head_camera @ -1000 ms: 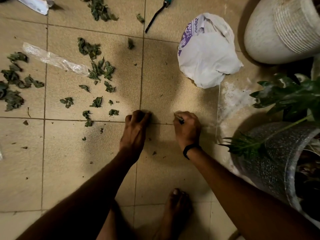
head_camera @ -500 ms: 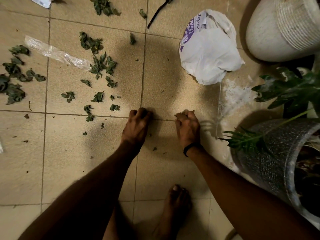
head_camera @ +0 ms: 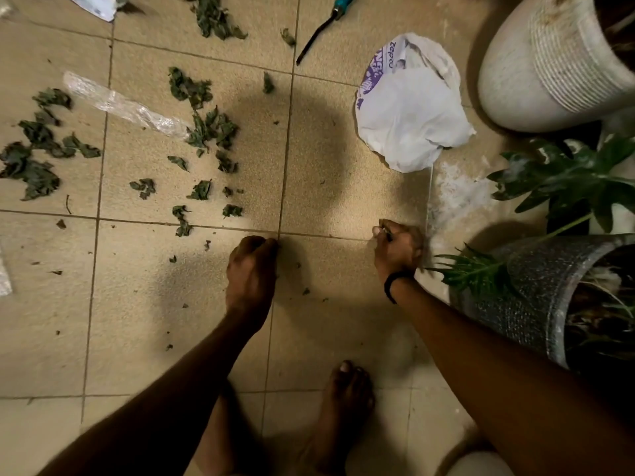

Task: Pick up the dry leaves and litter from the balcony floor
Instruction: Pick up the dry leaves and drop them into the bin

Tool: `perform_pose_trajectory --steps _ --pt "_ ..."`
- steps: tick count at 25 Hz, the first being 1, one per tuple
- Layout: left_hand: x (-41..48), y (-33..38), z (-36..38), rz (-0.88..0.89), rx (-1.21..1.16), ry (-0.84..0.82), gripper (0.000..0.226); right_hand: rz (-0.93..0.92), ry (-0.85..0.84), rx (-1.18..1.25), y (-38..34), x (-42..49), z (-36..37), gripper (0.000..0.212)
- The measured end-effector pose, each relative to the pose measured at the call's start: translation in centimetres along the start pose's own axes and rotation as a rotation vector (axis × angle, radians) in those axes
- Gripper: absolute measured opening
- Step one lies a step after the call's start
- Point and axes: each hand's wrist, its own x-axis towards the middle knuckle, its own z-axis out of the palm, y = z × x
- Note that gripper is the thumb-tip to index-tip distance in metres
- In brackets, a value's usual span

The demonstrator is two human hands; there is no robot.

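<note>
**A:** Where do the leaves sit on your feed?

**B:** I see most of the dry leaves (head_camera: 209, 132) scattered on the balcony floor (head_camera: 137, 321), well to the left of the white bag (head_camera: 412, 111). A clear wrapper (head_camera: 127, 108) lies among them. A few crumbs (head_camera: 305, 291) lie on the near side of the bag, close to the hands.

**A:** And the hands?

**B:** The right hand (head_camera: 398, 247) is low over the tile on the near side of the bag, its fingertips pinching a small dark scrap (head_camera: 387, 235). The left hand (head_camera: 252, 269) is also nearer than the bag and off to its left, with the fingers curled at a tile joint. I cannot tell whether it holds anything.

**A:** Which step is this, then?

**B:** I judge it to be early in the gathering, since most of the litter is not yet lifted. Next I'd expect the scrap to go to the bag. After that comes a reach left of the bag for the big scatter. The leaves look brittle, so a light pinch would suit them.

**A:** Any writing?

**B:** There is purple print (head_camera: 374, 72) on the bag's far left edge, and it seems to read "zepto". I can read nothing else.
</note>
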Motion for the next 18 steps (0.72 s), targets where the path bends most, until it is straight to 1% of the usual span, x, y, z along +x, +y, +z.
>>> perform_pose_trajectory --steps 1,2,3,4,6,8,9,10,12,14,15,17,18 --pt "-0.5 -0.2 0.1 0.003 0.015 0.007 0.027 -0.001 -0.025 -0.139 0.1 0.2 0.3 0.034" --pt "-1.1 -0.3 0.1 0.000 0.015 0.016 0.027 0.037 -0.030 -0.272 0.2 0.3 0.4 0.042" --pt "-1.4 -0.3 0.1 -0.037 -0.019 0.034 0.026 0.054 -0.029 -0.345 0.1 0.3 0.2 0.046" --pt "-1.6 -0.1 0.0 -0.084 -0.057 0.044 0.025 0.023 -0.028 -0.353 -0.1 0.0 0.0 0.044" --pt "-2.2 0.2 -0.3 -0.097 -0.047 0.064 0.021 -0.074 -0.055 -0.208 -0.5 -1.0 0.1 0.030" --pt "-2.9 0.2 -0.5 -0.064 0.010 0.079 0.020 -0.085 -0.076 -0.103 -1.6 -3.2 0.6 0.020" --pt "-3.2 0.1 -0.9 -0.090 0.009 0.095 0.020 -0.032 -0.075 -0.026 -2.3 -4.6 1.0 0.016" --pt "-3.4 0.1 -1.6 -0.131 0.000 0.112 0.021 0.060 -0.098 0.084 -3.4 -6.0 1.1 0.014" --pt "-4.0 0.4 -3.6 -0.218 -0.018 0.150 0.023 0.233 -0.186 0.307 -5.5 -9.3 0.9 0.015" --pt "-5.1 1.4 -6.9 -0.306 -0.044 0.205 0.024 0.347 -0.265 0.447 -7.9 -12.9 -0.4 0.009" --pt "-5.8 2.1 -8.9 -0.358 -0.072 0.237 0.025 0.368 -0.296 0.467 -8.9 -14.5 -1.1 0.007" --pt "-7.5 3.6 -13.4 -0.481 -0.120 0.306 0.027 0.362 -0.359 0.448 -11.8 -17.7 -2.9 0.013" --pt "-8.4 4.2 -15.6 -0.545 -0.146 0.330 0.028 0.352 -0.389 0.438 -13.6 -19.3 -4.0 0.007"
